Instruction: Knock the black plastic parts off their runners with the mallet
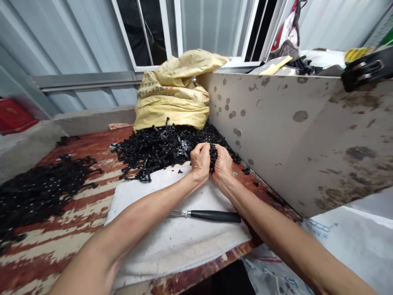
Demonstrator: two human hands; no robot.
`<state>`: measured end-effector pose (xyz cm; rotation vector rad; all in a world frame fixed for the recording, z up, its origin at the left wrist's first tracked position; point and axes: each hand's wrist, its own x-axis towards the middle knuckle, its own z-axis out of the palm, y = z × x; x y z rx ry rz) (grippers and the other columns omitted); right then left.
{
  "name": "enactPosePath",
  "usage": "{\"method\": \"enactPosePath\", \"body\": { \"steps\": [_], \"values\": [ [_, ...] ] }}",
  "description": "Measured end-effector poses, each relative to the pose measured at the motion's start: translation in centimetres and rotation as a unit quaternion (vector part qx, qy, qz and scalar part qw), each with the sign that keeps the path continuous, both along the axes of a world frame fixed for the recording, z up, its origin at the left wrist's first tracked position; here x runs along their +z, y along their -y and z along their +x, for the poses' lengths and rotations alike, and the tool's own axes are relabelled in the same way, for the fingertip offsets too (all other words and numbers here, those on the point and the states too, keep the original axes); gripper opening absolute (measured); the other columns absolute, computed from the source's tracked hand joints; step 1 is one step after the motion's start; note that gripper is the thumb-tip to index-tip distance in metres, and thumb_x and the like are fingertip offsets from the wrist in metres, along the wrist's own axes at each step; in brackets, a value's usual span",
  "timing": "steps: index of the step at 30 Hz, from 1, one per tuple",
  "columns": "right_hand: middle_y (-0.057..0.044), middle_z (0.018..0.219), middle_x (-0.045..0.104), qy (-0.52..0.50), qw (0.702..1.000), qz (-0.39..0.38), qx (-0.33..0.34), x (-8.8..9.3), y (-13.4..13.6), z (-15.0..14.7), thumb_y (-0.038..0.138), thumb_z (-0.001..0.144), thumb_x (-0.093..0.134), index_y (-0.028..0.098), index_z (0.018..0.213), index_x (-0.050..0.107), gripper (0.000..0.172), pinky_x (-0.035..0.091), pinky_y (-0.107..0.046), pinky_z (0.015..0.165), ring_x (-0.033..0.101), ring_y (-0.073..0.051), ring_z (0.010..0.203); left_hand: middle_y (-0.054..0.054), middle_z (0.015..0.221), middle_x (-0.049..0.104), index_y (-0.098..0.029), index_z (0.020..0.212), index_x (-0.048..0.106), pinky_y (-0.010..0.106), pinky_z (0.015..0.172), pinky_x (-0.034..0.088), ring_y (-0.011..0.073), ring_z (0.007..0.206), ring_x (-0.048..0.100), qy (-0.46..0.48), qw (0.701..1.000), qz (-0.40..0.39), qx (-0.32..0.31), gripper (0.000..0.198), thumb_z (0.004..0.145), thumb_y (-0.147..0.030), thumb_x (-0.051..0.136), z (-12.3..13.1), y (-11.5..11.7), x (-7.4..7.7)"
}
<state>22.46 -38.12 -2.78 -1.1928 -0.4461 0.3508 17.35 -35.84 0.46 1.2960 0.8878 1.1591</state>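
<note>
Side by side at the near right edge of a pile of small black plastic parts (159, 147), my left hand (201, 159) and my right hand (222, 162) are closed around a bunch of black parts (213, 157). The bunch shows as a dark strip between them. My fingertips are mostly hidden behind it. Below my wrists a white cloth (144, 246) lies on the worktop, and on it rests a tool with a black handle (215, 216) and a metal shaft. My left forearm hides the tool's far end.
A yellow woven sack (172, 98) stands behind the pile against the window. Another heap of black parts (39, 192) covers the left of the worn red tabletop (82, 217). A stained pale board (276, 123) rises along the right side. A red object (15, 116) sits far left.
</note>
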Motion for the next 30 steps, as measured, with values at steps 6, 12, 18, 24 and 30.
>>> {"method": "enactPosePath", "body": {
  "steps": [6,12,18,24,30],
  "values": [
    [-0.009,0.122,0.062,0.035,0.997,-0.031,0.06,-1.1,0.3,-4.6,0.035,0.093,0.06,0.017,0.122,0.059,0.035,0.055,-0.043,0.084,0.063,-0.022,0.101,0.001,0.075,0.067,-0.019,0.071,0.062,0.024,0.077,0.047,0.0151,0.08,0.06,-0.013,0.999,0.011,0.039,0.013,0.078,-0.019,0.051,-5.1,1.0,-0.6],
    [-0.01,0.124,0.061,0.095,0.989,-0.065,0.093,-1.8,0.2,-6.1,0.034,0.093,0.06,0.017,0.124,0.058,0.036,0.054,-0.044,0.086,0.063,-0.023,0.103,0.0,0.072,0.064,-0.019,0.069,0.06,0.025,0.076,0.046,0.0155,0.078,0.058,-0.061,0.995,0.049,0.054,0.014,0.076,-0.019,0.049,-7.4,0.7,-1.4],
    [-0.009,0.122,0.062,0.185,0.969,-0.096,0.136,-1.4,1.2,-5.5,0.035,0.093,0.06,0.016,0.122,0.059,0.035,0.054,-0.044,0.084,0.064,-0.022,0.101,-0.002,0.067,0.06,-0.02,0.066,0.059,0.027,0.074,0.046,0.0157,0.073,0.055,-0.091,0.993,0.078,0.018,0.011,0.072,-0.019,0.05,-8.9,0.2,-2.1],
    [-0.003,0.088,0.072,0.336,0.918,-0.118,0.174,0.0,3.5,-4.7,0.029,0.094,0.045,0.019,0.092,0.072,0.029,0.051,-0.035,0.083,0.065,-0.019,0.085,-0.002,0.065,0.062,-0.02,0.074,0.062,0.029,0.076,0.045,0.0163,0.07,0.057,-0.135,0.984,0.104,-0.053,0.015,0.069,-0.019,0.048,-10.8,-1.2,-1.7],
    [-0.012,0.112,0.067,0.488,0.842,-0.184,0.135,0.0,4.2,1.3,0.023,0.083,0.044,0.016,0.107,0.069,0.036,0.044,-0.042,0.097,0.061,-0.025,0.105,-0.002,0.064,0.063,-0.019,0.093,0.059,0.029,0.071,0.047,0.0164,0.066,0.06,-0.211,0.967,0.11,-0.091,0.022,0.075,-0.018,0.046,-12.4,-2.7,-1.4]
  ]
}}
